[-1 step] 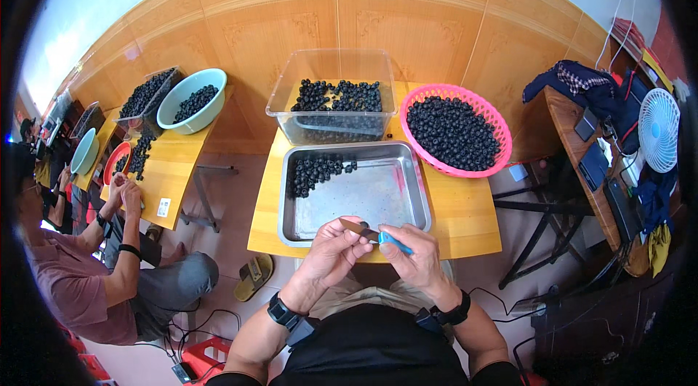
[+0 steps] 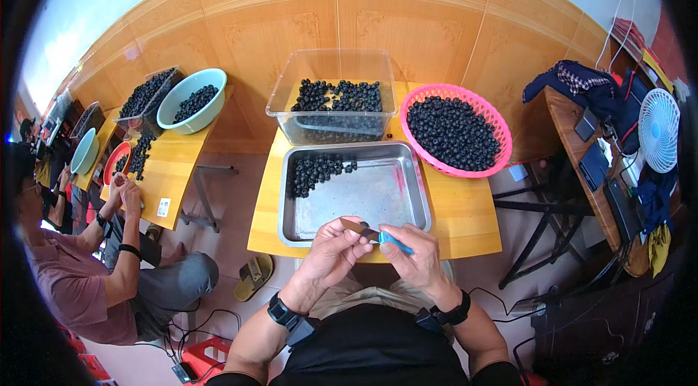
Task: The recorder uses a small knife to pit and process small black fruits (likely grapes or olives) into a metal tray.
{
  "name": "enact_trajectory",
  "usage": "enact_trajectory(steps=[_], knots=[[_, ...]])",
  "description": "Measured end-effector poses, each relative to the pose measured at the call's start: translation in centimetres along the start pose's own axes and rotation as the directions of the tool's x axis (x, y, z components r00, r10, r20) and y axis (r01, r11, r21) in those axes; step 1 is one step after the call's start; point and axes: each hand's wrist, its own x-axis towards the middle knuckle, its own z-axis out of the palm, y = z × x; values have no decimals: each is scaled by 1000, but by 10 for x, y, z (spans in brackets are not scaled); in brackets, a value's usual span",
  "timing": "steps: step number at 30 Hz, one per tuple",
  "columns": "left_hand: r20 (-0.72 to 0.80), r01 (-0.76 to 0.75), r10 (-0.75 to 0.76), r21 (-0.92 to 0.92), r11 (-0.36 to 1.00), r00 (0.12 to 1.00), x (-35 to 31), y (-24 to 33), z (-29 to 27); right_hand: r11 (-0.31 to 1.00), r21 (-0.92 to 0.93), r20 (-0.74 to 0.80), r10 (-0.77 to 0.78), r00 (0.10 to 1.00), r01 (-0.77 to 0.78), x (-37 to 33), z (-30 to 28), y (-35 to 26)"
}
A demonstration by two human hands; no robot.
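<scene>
Over the near edge of a shallow metal tray (image 2: pixel 356 235), my right hand (image 2: pixel 416 255) grips a small knife by its blue handle (image 2: pixel 396 243). The brown-looking knife blade (image 2: pixel 355 227) points left, across the fingertips of my left hand (image 2: pixel 333 251). Those fingers are pinched together on a dark berry (image 2: pixel 365 224), mostly hidden by the blade and fingers. Several dark round berries (image 2: pixel 314 174) lie in the tray's far left part. Behind it, a clear plastic bin (image 2: pixel 280 111) holds more berries. To the right, a pink plastic basket (image 2: pixel 507 140) is heaped with them.
At left, a co-worker (image 2: pixel 87 277) sits at another wooden table (image 2: pixel 171 200) bearing a light-blue bowl (image 2: pixel 218 104), a bin and loose berries. A slipper (image 2: pixel 254 277) and cables lie on the floor. A side table at right carries phones and a white fan (image 2: pixel 659 130).
</scene>
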Motion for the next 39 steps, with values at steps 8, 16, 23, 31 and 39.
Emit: enact_trajectory(steps=[8,16,23,31,39], knots=[[11,-14,14,34,999,1000,-2,2,2,1000,-15,1,-5,1000,5,-1,0,4],[35,-39,36,87,995,999,-16,10,19,994,-65,-82,80,993,-86,-4,-2,29],[1,-27,27,71,997,1000,-15,11,17,977,162,-15,141,990,-137,7,-6,7],[23,24,-27,95,995,999,-11,4,11,986,166,136,-48,990,25,16,1,-14],[-54,87,-74,281,956,996,-8,5,8,995,91,117,-61,991,51,16,-5,-3]])
